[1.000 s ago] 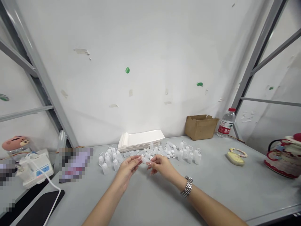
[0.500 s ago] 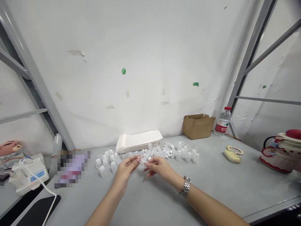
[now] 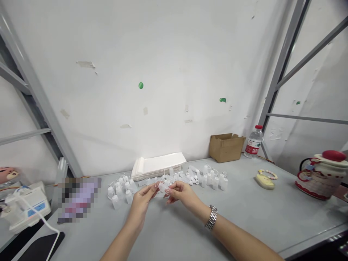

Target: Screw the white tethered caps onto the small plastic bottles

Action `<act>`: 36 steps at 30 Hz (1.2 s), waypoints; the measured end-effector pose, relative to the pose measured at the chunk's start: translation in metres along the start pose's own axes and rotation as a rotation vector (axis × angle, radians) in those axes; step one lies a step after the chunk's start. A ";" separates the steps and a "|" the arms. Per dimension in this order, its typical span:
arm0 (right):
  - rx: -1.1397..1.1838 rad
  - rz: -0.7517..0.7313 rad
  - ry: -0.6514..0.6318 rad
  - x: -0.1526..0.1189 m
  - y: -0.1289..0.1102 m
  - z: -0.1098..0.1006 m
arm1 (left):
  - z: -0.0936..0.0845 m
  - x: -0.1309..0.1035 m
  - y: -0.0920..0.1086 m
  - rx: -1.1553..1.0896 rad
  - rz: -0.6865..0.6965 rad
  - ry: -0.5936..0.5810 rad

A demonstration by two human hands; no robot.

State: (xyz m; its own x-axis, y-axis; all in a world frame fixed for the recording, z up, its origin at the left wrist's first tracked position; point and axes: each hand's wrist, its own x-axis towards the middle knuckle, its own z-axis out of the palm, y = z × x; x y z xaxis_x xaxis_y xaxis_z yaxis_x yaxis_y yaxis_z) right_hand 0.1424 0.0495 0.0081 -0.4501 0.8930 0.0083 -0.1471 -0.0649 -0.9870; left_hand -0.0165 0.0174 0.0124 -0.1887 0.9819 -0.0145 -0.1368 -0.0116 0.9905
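Observation:
Between the fingertips of both hands is a small translucent plastic bottle [image 3: 163, 187], partly covered by the fingers. My left hand [image 3: 142, 201] pinches it from the left, and my right hand [image 3: 182, 193] grips it from the right. Left of them stand several small capped bottles [image 3: 115, 202] with looped cap straps. A similar cluster of bottles [image 3: 215, 183] stands to the right. Just beyond my fingers lie loose bottle bodies and small white caps [image 3: 191, 178] in a heap.
A stack of white foam sheets [image 3: 163, 164] lies against the wall. At the back right are an open cardboard box [image 3: 227, 148] and a water bottle [image 3: 253, 143]. A yellow case [image 3: 264, 181] and a decorated jug [image 3: 320, 177] are further right. A power strip [image 3: 28, 208] sits left.
The view has shifted slightly, so the scene sits a little further left. Both hands stay together on the small bottle, which appears turned more upright between the fingers.

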 end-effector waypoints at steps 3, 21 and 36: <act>-0.006 -0.001 -0.013 -0.001 -0.001 0.001 | -0.001 0.001 0.000 -0.015 -0.015 0.016; -0.030 0.049 -0.033 0.001 0.001 -0.004 | 0.001 -0.001 -0.001 -0.041 -0.095 0.019; -0.002 0.065 -0.033 0.001 0.002 -0.003 | 0.001 -0.002 -0.002 0.048 -0.052 0.060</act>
State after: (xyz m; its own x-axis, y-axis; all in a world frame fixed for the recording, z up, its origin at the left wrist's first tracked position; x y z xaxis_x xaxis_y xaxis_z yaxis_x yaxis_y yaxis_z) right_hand 0.1446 0.0515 0.0059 -0.4871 0.8719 -0.0506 -0.1149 -0.1214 -0.9859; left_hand -0.0149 0.0160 0.0103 -0.2408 0.9678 -0.0731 -0.1011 0.0499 0.9936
